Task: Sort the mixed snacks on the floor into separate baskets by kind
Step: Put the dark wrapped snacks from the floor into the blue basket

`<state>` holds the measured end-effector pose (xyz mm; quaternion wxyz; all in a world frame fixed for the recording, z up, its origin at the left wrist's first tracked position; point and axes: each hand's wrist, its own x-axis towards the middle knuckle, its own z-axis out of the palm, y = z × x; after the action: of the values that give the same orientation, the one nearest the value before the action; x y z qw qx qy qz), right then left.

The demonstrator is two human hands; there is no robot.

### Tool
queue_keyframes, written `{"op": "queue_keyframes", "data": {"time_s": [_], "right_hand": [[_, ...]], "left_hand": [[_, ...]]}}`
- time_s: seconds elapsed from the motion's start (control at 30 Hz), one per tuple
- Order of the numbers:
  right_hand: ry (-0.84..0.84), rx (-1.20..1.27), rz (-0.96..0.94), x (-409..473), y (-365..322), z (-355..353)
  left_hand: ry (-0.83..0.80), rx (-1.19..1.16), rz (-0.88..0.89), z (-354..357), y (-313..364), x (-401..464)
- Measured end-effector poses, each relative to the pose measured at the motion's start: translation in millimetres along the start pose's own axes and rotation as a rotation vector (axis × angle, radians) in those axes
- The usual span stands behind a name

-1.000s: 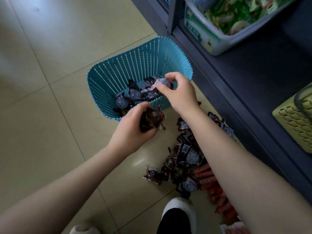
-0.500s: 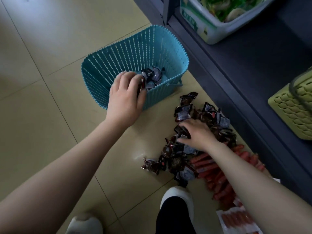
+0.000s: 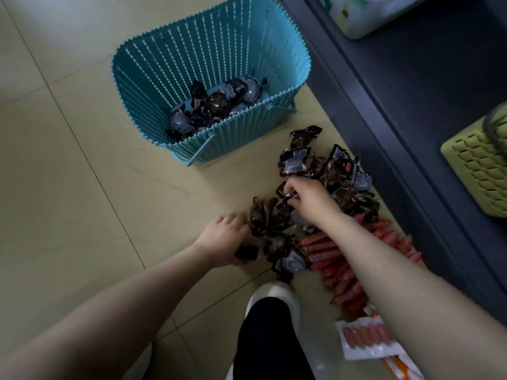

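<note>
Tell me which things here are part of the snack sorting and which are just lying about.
Job: blue basket; dark snack packets piled on the floor; red sausage sticks; left hand and right hand, both in the pile.

Lying about: green basket; white box; dark shelf.

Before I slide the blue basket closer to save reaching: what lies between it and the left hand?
In the head view, only bare floor tile lies between the blue basket and the left hand; the dark snack packets sit off to the right.
</note>
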<state>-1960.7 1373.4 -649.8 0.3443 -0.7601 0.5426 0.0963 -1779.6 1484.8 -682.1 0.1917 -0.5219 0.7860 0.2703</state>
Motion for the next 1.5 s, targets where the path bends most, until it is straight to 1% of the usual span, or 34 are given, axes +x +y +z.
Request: {"op": "queue_keyframes", "data": {"time_s": [0.03,0.1,0.17,0.2,0.27,0.33,0.4,0.43,0.47,0.5,0.57,0.63,0.7,0.73,0.77,0.83,0.87,0.9,0.93,0.97,1.03,1.07,1.1,1.13,1.2,1.27,1.33,1.37,1.4,1.43,1.5], "right_hand": [[0.058,0.084,0.037,1,-1,-6],[0.17,0.292,0.111,2,-12,-20],[0.267,0.598,0.117,2,-31,-39],[0.319,0.775,0.106,-1,-42,-50],[0.399,1.098,0.085,-4,-61,-74],[0.432,1.357,0.053,-3,-79,-96],[0.45,1.535,0.017,7,-93,-110],[0.438,1.579,0.009,14,-99,-114],[0.412,1.573,0.015,22,-105,-116],[0.382,1.502,0.044,30,-108,-115],[0.32,1.208,0.123,39,-111,-111],[0.351,0.958,0.134,39,-106,-105],[0.427,0.864,0.121,31,-98,-98],[0.435,0.841,0.129,26,-92,-93],[0.418,0.805,0.144,23,-84,-87],[0.326,0.669,0.184,20,-66,-70],[0.272,0.571,0.201,20,-56,-61],[0.231,0.458,0.214,19,-47,-53],[0.211,0.335,0.222,18,-37,-45],[0.215,0.193,0.219,17,-26,-39],[0.223,-0.126,0.177,19,-7,-28],[0.175,-0.247,0.162,20,0,-26],[0.093,-0.323,0.153,23,5,-24],[0.003,-0.373,0.144,26,8,-23],[-0.132,-0.45,0.128,31,8,-20],[-0.138,-0.469,0.123,34,4,-15],[-0.113,-0.434,0.118,36,-4,-5],[-0.112,-0.411,0.102,35,-8,1],[-0.11,-0.401,0.081,34,-12,7],[-0.096,-0.404,0.056,33,-15,13],[-0.063,-0.382,0.013,31,-16,15]], "left_hand": [[0.035,0.045,0.023,2,1,2],[0.021,0.076,0.027,1,2,5],[-0.028,-0.014,-0.064,-7,2,5],[0.006,-0.084,-0.103,-15,1,3],[0.164,-0.235,-0.112,-36,-3,-6],[0.405,-0.462,-0.031,-64,-7,-23],[0.597,-0.638,0.049,-99,-14,-41],[0.679,-0.688,0.048,-117,-19,-48],[0.757,-0.736,0.015,-134,-23,-52],[0.824,-0.788,-0.042,-150,-27,-55],[0.927,-0.905,-0.175,-177,-35,-54],[0.999,-1.055,-0.271,-196,-43,-48],[1.031,-1.167,-0.351,-204,-53,-37],[1.015,-1.176,-0.401,-203,-58,-29],[0.969,-1.129,-0.459,-202,-63,-21],[0.793,-0.907,-0.567,-193,-71,-6],[0.712,-0.808,-0.59,-186,-71,-1],[0.667,-0.73,-0.583,-179,-69,0],[0.689,-0.65,-0.537,-173,-65,-2],[0.786,-0.545,-0.449,-164,-60,-5],[0.98,-0.302,-0.195,-143,-52,-11],[1.016,-0.198,-0.072,-131,-49,-13],[0.991,-0.131,0.025,-119,-47,-13],[0.94,-0.101,0.084,-108,-44,-13],[0.818,-0.069,0.12,-87,-37,-9],[0.641,-0.067,0.065,-73,-26,-4],[0.354,-0.134,-0.076,-64,-16,3],[0.187,-0.143,-0.148,-58,-13,6],[0.066,-0.114,-0.196,-52,-11,10],[0.017,-0.093,-0.227,-47,-10,14],[0.022,-0.124,-0.269,-37,-10,22]]}}
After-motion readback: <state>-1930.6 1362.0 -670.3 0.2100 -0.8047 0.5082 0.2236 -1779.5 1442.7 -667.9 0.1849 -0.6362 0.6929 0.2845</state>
